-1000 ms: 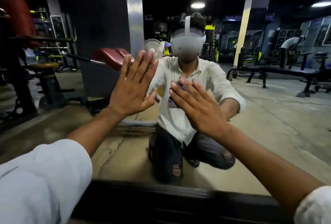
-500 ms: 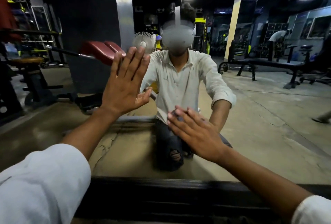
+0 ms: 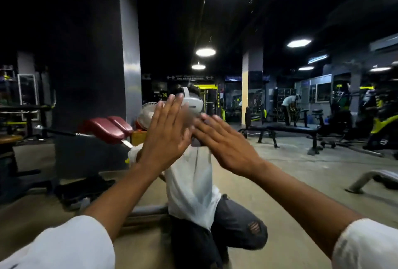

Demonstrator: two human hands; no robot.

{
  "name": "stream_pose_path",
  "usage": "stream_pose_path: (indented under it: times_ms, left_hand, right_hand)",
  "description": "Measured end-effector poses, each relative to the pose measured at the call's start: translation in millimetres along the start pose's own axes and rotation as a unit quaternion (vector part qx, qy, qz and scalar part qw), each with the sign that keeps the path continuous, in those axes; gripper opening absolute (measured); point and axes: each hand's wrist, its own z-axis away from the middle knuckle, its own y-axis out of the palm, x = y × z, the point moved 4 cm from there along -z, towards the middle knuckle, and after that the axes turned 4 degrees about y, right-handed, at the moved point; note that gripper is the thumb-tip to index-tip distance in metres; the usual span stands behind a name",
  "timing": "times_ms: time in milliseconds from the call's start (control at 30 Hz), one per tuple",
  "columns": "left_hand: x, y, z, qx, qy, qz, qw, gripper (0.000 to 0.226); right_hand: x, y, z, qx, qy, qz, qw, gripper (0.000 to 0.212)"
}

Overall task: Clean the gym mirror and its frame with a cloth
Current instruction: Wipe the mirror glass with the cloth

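Your left hand [image 3: 165, 137] is raised with the fingers straight and close together, palm flat toward the mirror [image 3: 280, 172]. Just beside it on the right, your right hand [image 3: 226, 144] lies with its fingers spread and straight, tips pointing left and nearly meeting the left hand. Under those fingertips shows a small dark patch that looks like the cloth [image 3: 197, 142], pressed to the glass rather than pinched; most of it is hidden. The mirror fills the whole view, and both hands cover the head and chest of your reflection [image 3: 191, 187], which kneels in a white shirt. To the left of the hands the glass shows red pads [image 3: 107, 126], a white fan [image 3: 148, 113] and a grey pillar [image 3: 129, 53]; far right stands a black gym bench [image 3: 290, 129].
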Motion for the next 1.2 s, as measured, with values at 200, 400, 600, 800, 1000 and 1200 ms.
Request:
stream_pose_path:
  times_ms: [200, 400, 600, 800, 1000, 1200]
  left_hand:
    - [-5, 17, -12, -0.006, -0.003, -0.033, 0.999, 0.076]
    - [-8, 21, -11, -0.005, 0.049, -0.051, 0.997, 0.078]
    - [-22, 25, 3, 0.049, 0.121, -0.07, 0.989, 0.087]
    - [-55, 39, 45, 0.056, 0.077, -0.083, 0.992, 0.088]
    - [-84, 50, 78, 0.084, 0.106, -0.099, 0.986, 0.078]
    - [-92, 51, 87, 0.068, 0.05, -0.093, 0.992, 0.08]
  right_hand:
    - [-119, -50, -13, -0.187, 0.364, -0.058, 0.911, 0.06]
    - [-55, -20, -29, -0.161, 0.258, -0.075, 0.95, 0.058]
    - [-109, -36, 5, -0.16, 0.212, -0.043, 0.963, 0.053]
    - [-40, 14, 96, -0.161, 0.287, -0.104, 0.938, 0.063]
    - [-13, 33, 152, -0.046, 0.004, -0.06, 0.997, 0.051]
    - [8, 53, 165, -0.081, 0.117, -0.123, 0.982, 0.053]
